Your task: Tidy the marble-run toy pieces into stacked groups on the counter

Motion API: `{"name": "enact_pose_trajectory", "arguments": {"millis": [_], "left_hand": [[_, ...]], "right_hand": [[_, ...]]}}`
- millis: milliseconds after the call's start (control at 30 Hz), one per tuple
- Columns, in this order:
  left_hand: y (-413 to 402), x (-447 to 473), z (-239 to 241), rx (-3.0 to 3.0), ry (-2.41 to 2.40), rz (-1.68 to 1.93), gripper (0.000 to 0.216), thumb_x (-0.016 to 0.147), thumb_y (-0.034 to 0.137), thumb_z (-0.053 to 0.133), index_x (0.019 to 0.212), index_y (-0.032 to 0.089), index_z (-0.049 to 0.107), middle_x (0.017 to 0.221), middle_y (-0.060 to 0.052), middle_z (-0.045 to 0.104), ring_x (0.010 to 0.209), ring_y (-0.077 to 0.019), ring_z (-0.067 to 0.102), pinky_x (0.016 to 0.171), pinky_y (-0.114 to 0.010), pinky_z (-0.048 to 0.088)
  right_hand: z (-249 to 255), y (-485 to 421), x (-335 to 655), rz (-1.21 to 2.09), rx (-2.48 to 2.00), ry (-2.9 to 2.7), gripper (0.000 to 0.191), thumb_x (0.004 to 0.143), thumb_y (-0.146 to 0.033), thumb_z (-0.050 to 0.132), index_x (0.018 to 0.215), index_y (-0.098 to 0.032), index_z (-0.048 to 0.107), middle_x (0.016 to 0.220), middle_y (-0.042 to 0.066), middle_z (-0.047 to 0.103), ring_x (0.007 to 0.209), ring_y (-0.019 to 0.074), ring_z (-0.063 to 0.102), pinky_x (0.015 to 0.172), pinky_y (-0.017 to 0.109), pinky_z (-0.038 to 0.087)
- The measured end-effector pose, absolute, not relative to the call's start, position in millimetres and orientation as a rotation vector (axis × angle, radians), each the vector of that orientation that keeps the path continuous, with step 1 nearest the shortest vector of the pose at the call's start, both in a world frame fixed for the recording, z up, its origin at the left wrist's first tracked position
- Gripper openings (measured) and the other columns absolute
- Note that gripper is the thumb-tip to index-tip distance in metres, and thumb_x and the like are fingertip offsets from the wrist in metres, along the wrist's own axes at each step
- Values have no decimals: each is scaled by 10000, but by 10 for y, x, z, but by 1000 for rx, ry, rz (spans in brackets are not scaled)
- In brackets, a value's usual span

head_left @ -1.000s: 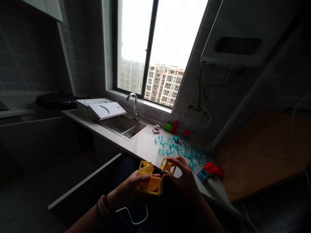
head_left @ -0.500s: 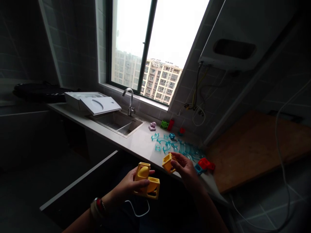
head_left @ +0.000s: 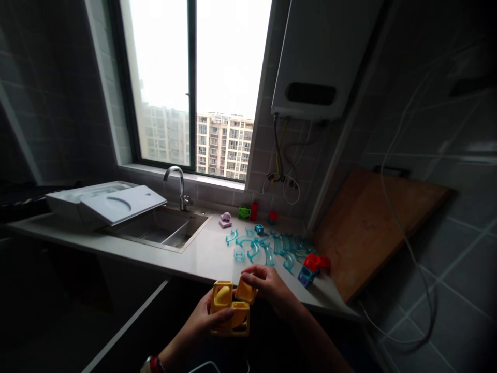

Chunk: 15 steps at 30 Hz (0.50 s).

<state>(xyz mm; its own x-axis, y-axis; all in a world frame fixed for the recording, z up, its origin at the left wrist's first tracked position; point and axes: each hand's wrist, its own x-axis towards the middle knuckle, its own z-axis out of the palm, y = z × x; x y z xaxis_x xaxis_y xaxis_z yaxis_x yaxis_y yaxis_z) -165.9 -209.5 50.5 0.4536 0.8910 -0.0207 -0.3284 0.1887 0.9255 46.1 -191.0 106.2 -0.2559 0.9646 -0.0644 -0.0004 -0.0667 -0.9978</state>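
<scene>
Joined yellow hollow blocks (head_left: 222, 298) with curved chutes inside are gripped by my left hand (head_left: 202, 315), which wraps round their left side. Between the thumb and fingers of my right hand (head_left: 269, 286) is a single yellow block (head_left: 245, 291), tilted. It sits just above the lower right cube of the joined blocks; whether the two touch I cannot tell. Both hands are in front of the counter's edge. Beyond them, clear teal track pieces (head_left: 267, 254) lie spread on the white counter (head_left: 194, 264). The palm side of my right hand is hidden.
Red and blue blocks (head_left: 312, 267) stand by a leaning wooden board (head_left: 373, 223). At the back are a pink piece (head_left: 225, 220), a green block (head_left: 244, 212) and a red tube (head_left: 254, 210). A white box (head_left: 120, 204) overlaps the sink (head_left: 155, 228). A white cable (head_left: 404, 233) hangs right.
My right hand has brought the single yellow block left and down, close to the joined blocks. My view has turned right and levelled. The left hand keeps its hold.
</scene>
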Motion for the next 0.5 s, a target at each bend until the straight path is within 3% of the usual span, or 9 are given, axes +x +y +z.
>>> {"name": "enact_pose_trajectory", "arguments": {"millis": [333, 500], "left_hand": [[-2149, -1603, 455, 980, 678, 1008, 649, 717, 405, 878, 1254, 142, 625, 1126, -148, 744, 1012, -316, 726, 873, -382, 571], [-2106, -1678, 529, 1011, 737, 1066, 624, 744, 409, 858, 1261, 152, 620, 1128, -141, 742, 1057, -331, 712, 899, -407, 574]], "right_hand": [[862, -1815, 329, 1424, -1088, -1451, 443, 786, -560, 791, 924, -140, 767, 832, 37, 704, 738, 158, 612, 671, 261, 454], [804, -1824, 429, 1347, -1053, -1352, 505, 899, -610, 638, 1204, -210, 688, 1036, 60, 678, 912, 214, 651, 795, 343, 538]]}}
